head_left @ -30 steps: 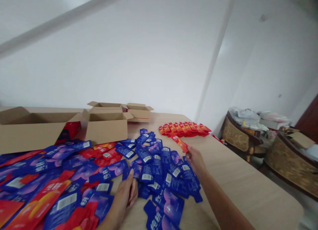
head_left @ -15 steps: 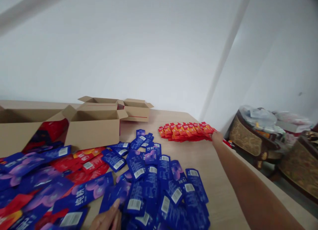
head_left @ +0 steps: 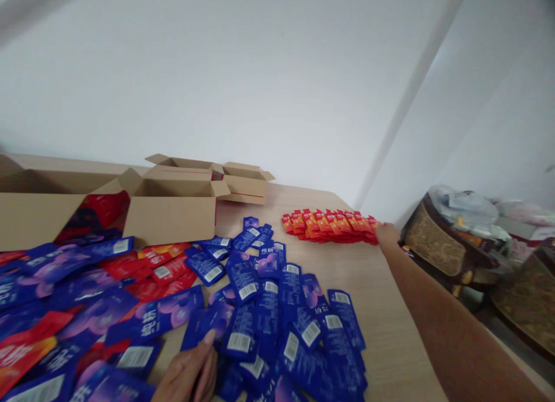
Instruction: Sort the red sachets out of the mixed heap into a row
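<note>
right hand at the end of the red row, left hand by the blue pouches

the right hand (head_left: 388, 233), between three and four o'clock from the middle of the view, reaches at full stretch to the right-hand end of a row of red pouches (head_left: 332, 224). its fingertips meet the last pouch there; whether they pinch it or merely touch it, i cannot tell. the row lies near four o'clock, its pouches overlapping, orange fronts showing.

the left hand (head_left: 188, 372) sits at seven o'clock, fingers curled, the thumb against the lower edge of a blue pouch with purple fruit (head_left: 217, 320). i cannot tell whether it grips that pouch.

at six o'clock, blue pouches (head_left: 264, 309) overlap on the pale wooden table (head_left: 379, 309), many with barcodes up. a mixed heap of red and blue pouches (head_left: 93, 309) spreads at eight o'clock. around nine o'clock stand cardboard boxes (head_left: 172, 221) with flaps spread; red packs show between the two nearest. beyond the table, past three o'clock, plastic bags (head_left: 470, 208) lie on a patterned armchair (head_left: 436, 234).
</note>
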Available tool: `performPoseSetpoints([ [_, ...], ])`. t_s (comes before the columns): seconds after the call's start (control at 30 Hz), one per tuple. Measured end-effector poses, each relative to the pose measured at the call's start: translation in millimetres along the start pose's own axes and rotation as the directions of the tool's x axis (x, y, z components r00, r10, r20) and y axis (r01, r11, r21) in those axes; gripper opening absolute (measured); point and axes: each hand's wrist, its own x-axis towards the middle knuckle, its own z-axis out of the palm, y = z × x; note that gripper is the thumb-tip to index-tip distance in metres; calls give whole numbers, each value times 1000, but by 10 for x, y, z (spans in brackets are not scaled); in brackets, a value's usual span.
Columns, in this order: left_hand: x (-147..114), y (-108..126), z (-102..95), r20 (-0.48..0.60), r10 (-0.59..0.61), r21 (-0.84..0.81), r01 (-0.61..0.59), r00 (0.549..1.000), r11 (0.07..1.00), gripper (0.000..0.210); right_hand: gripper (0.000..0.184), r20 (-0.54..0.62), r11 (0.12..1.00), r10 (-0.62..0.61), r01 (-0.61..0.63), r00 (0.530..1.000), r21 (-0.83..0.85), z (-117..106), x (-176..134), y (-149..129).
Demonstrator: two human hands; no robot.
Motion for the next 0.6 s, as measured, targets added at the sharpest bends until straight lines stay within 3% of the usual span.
performPoseSetpoints([
  [0.1, -4, 5, 47, 16, 58, -65, -56, 998, 996, 63, 36, 37, 984, -151, 146, 988, 99, -116, -288, -342],
  [0.2, -3, 11, 36, 11, 127, -165, -123, 992, 979, 62, 31, 122, 904, -380, 341, 917, 257, -113, -897, -927],
  [0.27, 3, 23, 3, -14, 146, -194, -146, 989, 970, 61, 26, 168, 772, -567, 450, 806, 449, -108, -1508, -1377],
  [0.3, 7, 32, -15, -45, 157, -191, -162, 987, 968, 61, 24, 173, 666, -668, 479, 723, 572, -116, -1854, -1600],
  [0.4, 13, 57, -47, -133, 183, -208, -208, 974, 956, 62, 21, 115, 351, -866, 427, 487, 833, -149, -2877, -2224],
  [0.43, 12, 60, -49, -145, 185, -224, -215, 972, 951, 62, 21, 101, 298, -895, 416, 434, 859, -153, -3166, -2414],
  [0.5, 9, 53, -45, -141, 179, -254, -210, 974, 944, 61, 23, 78, 227, -929, 389, 362, 893, -138, -3610, -2763],
  [0.6, 9, 22, -38, -122, 173, -263, -200, 977, 944, 61, 21, 81, 196, -945, 351, 318, 916, -68, -3952, -3184],
])
